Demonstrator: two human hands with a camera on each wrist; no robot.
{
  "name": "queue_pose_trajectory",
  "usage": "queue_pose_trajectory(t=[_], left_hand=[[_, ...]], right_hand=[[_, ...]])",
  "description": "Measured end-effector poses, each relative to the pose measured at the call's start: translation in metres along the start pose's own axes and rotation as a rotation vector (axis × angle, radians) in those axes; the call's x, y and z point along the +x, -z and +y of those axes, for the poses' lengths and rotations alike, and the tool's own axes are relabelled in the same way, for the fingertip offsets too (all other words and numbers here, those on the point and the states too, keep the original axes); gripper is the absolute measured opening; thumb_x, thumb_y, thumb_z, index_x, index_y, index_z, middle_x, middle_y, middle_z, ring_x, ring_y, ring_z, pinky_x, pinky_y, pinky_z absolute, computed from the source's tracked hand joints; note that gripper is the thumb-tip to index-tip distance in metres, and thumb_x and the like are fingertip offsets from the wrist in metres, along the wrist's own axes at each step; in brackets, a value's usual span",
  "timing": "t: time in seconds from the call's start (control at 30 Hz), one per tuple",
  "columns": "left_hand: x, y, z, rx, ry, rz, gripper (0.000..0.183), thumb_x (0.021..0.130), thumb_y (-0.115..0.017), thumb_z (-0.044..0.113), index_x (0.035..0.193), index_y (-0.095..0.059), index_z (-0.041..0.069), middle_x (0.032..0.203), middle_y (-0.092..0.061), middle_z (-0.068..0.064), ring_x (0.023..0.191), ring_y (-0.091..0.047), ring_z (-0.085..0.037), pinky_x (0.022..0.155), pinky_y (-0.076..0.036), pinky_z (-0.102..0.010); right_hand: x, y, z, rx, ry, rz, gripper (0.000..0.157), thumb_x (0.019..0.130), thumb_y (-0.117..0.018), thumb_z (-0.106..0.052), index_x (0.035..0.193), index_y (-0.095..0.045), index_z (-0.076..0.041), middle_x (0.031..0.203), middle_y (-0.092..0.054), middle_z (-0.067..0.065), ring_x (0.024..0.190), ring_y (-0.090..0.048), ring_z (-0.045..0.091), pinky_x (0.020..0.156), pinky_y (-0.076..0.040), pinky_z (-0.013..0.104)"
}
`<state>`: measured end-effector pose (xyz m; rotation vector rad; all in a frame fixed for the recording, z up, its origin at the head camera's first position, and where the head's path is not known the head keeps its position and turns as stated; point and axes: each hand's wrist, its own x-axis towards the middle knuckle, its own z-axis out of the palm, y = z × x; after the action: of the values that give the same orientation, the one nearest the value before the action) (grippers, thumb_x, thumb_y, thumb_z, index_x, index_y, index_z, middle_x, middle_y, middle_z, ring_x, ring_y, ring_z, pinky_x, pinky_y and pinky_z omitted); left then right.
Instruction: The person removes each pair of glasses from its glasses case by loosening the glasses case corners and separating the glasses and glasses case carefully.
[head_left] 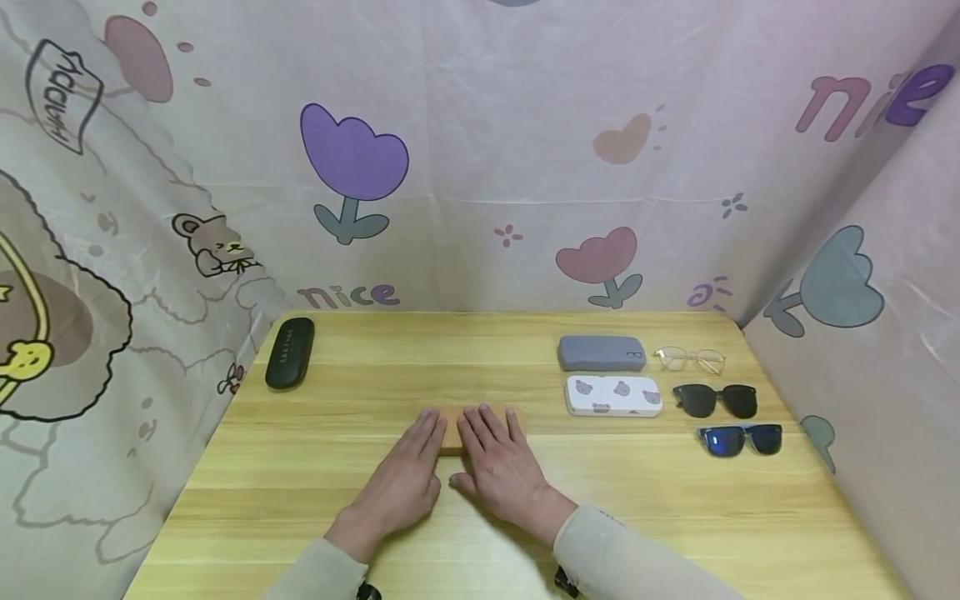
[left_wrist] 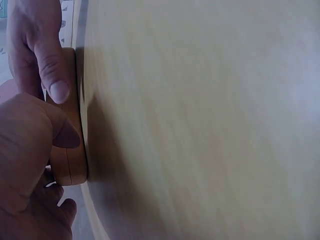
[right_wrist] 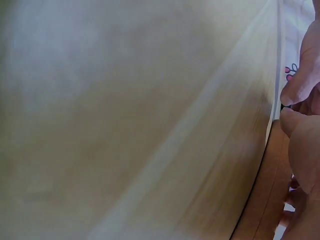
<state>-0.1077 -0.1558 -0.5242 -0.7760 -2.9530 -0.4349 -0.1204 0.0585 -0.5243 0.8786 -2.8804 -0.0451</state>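
An orange-brown case (head_left: 451,437) with rounded ends lies on the table in front of me, mostly covered by my hands in the head view. A seam runs along its side, visible on the case (left_wrist: 67,162) in the left wrist view. My left hand (head_left: 397,483) rests at its left end, fingers extended forward. Over its right part lies my right hand (head_left: 501,471), with straight fingers on the top. Part of the case (right_wrist: 265,195) also shows beneath the right hand (right_wrist: 306,150) in the right wrist view. What the case contains is hidden.
On the right are a grey glasses case (head_left: 602,354), a white bear-print case (head_left: 613,396), clear glasses (head_left: 690,360), black sunglasses (head_left: 716,401) and blue-lensed sunglasses (head_left: 740,440). A black case (head_left: 290,352) lies at the back left. Printed cloth (head_left: 465,167) hangs behind the table (head_left: 300,467).
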Motion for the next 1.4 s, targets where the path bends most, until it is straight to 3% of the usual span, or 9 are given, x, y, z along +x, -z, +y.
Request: queue_pose_trajectory(t=[0.4,0.67,0.9,1.4], left_hand=[[0.006,-0.002,0.009,0.024,-0.021,-0.006,0.072,0.096,-0.062,0.013,0.161,-0.035,-0.005,0.171,-0.029,-0.023,0.16,-0.026,-0.038,0.126,-0.029,-0.053],[0.012,-0.003,0.016,0.049,-0.059,-0.055,0.074,0.096,-0.061,0.013,0.162,-0.033,-0.004,0.172,-0.025,-0.022,0.161,-0.022,-0.036,0.128,-0.024,-0.051],[0.018,-0.008,0.028,0.034,-0.113,-0.061,0.069,0.098,-0.059,0.014,0.16,-0.036,-0.005,0.171,-0.028,-0.022,0.16,-0.026,-0.036,0.127,-0.026,-0.051],[0.043,-0.015,0.058,0.042,-0.253,-0.159,0.063,0.105,-0.053,0.018,0.163,-0.034,0.002,0.173,-0.028,-0.014,0.161,-0.025,-0.028,0.129,-0.025,-0.045]], right_hand=[[-0.006,-0.002,0.006,-0.025,-0.024,0.0,0.087,0.103,-0.045,-0.07,0.164,-0.037,-0.01,0.171,-0.035,0.007,0.159,-0.03,0.029,0.126,-0.024,0.059],[-0.016,-0.001,0.015,0.013,-0.039,-0.008,0.086,0.103,-0.047,-0.068,0.165,-0.035,-0.008,0.171,-0.034,0.01,0.16,-0.029,0.031,0.127,-0.022,0.061],[-0.03,0.001,0.028,0.063,-0.06,0.02,0.087,0.102,-0.052,-0.066,0.161,-0.041,-0.004,0.167,-0.04,0.015,0.157,-0.033,0.034,0.125,-0.023,0.063],[-0.071,0.004,0.067,0.117,-0.139,0.033,0.09,0.098,-0.062,-0.063,0.159,-0.042,0.001,0.165,-0.042,0.019,0.155,-0.037,0.037,0.124,-0.025,0.064]])
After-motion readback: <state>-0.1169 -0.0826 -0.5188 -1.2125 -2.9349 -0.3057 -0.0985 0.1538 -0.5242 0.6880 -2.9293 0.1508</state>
